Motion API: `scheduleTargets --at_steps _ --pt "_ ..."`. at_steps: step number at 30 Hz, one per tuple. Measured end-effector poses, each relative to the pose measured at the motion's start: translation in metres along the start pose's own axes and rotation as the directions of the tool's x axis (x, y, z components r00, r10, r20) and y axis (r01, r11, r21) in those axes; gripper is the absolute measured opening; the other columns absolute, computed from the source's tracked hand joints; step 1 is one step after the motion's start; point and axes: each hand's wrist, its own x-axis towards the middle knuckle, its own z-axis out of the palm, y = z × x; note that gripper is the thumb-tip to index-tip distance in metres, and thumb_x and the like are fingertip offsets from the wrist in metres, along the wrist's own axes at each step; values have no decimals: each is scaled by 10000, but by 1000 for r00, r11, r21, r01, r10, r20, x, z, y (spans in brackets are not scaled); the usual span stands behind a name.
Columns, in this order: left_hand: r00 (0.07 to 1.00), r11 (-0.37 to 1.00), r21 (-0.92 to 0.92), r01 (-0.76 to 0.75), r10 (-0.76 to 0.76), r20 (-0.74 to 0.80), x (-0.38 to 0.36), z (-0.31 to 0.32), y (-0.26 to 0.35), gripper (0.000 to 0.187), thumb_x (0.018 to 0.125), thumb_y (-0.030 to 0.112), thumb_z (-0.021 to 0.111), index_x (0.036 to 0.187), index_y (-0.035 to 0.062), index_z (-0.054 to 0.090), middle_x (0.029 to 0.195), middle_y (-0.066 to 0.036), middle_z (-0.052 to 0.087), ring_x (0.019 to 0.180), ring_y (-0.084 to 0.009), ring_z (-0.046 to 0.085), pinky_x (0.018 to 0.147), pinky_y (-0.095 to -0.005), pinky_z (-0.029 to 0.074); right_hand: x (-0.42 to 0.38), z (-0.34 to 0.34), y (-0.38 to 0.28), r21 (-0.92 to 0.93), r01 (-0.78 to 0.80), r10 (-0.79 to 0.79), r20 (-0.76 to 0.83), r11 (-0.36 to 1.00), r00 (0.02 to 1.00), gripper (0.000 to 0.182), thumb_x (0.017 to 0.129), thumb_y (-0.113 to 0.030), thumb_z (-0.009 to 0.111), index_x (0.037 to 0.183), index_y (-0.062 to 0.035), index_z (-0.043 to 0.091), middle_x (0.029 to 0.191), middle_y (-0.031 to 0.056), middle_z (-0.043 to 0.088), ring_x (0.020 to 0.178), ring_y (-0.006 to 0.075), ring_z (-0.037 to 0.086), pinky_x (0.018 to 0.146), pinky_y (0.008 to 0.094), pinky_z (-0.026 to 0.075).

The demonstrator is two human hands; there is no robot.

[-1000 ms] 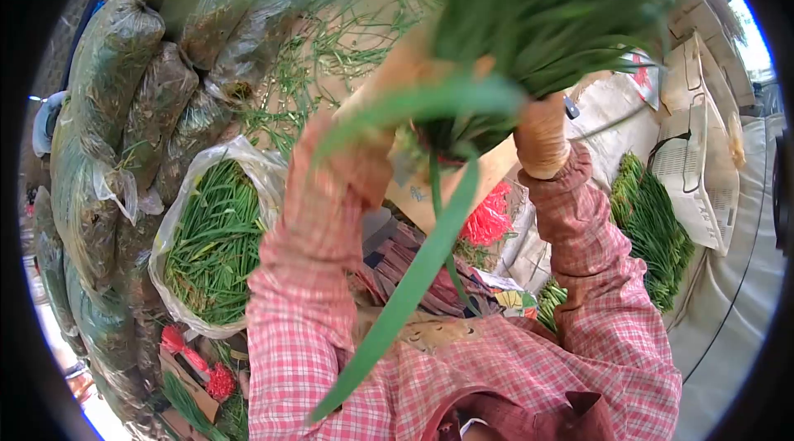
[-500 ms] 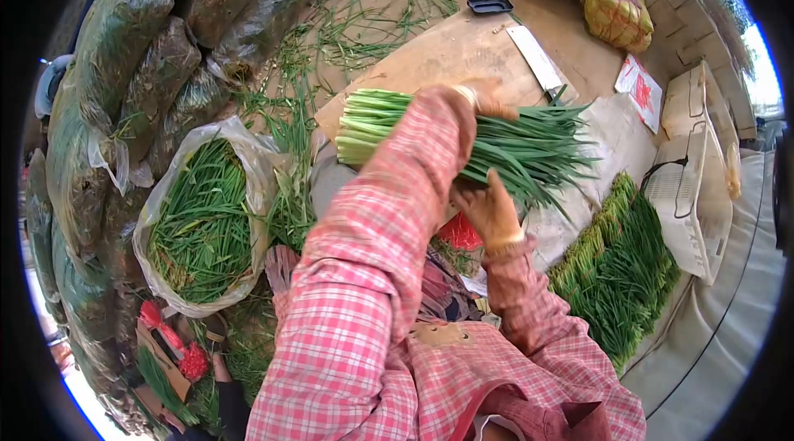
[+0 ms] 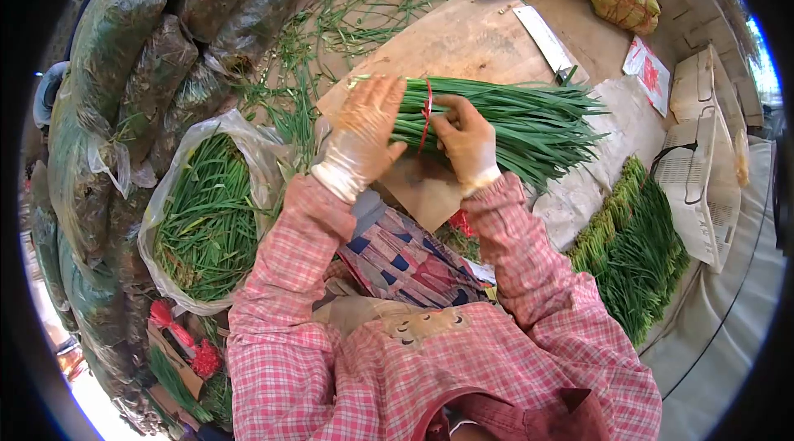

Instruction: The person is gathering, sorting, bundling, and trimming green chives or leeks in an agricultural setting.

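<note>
A bundle of green chives lies across a wooden board. The left hand, in a thin glove, rests spread over the bundle's pale cut end, fingers pressing it down. The right hand pinches a red band wrapped around the bundle. A cleaver lies on the board beyond. An open plastic bag of chives sits to the left, and more chives are laid out to the right.
</note>
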Motion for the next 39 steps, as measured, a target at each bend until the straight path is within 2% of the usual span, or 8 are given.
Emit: scheduleTargets --at_steps 9,13,16,20,26,30,35,39 --pt "988 986 154 -65 42 149 29 31 9 1037 516 485 731 1290 -15 255 1328 -167 284 1263 -294 228 1061 -382 141 31 9 5 -240 433 -459 -62 869 886 69 761 -59 592 802 -11 562 673 92 560 514 168 503 498 262 419" --pt "969 979 196 -61 10 249 39 41 8 953 507 529 715 1232 11 378 1345 -198 244 1274 -328 189 1057 -397 129 39 10 -21 226 20 -25 23 974 999 37 788 -39 534 762 -13 532 627 54 546 411 79 420 370 202 324" --pt "979 980 199 -26 -15 203 42 45 2 869 498 506 726 1166 25 447 1247 -178 340 1195 -311 286 1015 -392 191 56 19 -18 276 15 -46 106 961 993 44 784 -44 533 751 -16 532 616 53 540 406 87 416 367 213 318" --pt "994 979 173 110 -110 -13 52 80 -6 733 462 428 774 1009 39 480 955 -74 506 948 -205 482 837 -314 367 9 22 1 -201 245 -239 54 948 970 40 789 -52 540 781 -13 541 607 31 535 504 104 492 470 224 396" --pt "982 972 187 145 -164 90 60 70 -5 760 452 438 777 1029 54 466 918 -70 533 891 -205 517 780 -307 405 -22 12 -5 113 191 -203 103 975 974 49 818 -51 534 823 -11 506 701 19 516 565 59 432 499 187 359" --pt "999 982 184 43 -41 -12 48 51 8 925 435 451 770 1173 42 390 1002 -100 469 991 -253 447 906 -361 335 56 6 -21 154 394 -399 3 906 917 17 810 4 499 803 -7 508 714 37 528 662 105 492 652 213 404" --pt "992 950 285 123 -117 -40 47 67 1 898 434 427 780 1136 28 387 1082 -111 425 1063 -257 403 960 -364 292 84 22 -22 672 -99 -47 196 734 979 24 821 -15 493 826 -38 496 674 20 482 554 92 445 490 210 378" --pt "963 960 242 139 -75 -258 55 98 -14 524 544 344 690 919 42 485 843 -65 490 814 -204 476 713 -312 403 46 26 -14 455 -73 16 128 888 992 52 843 -13 457 806 -49 452 595 -14 338 500 66 324 442 180 275"
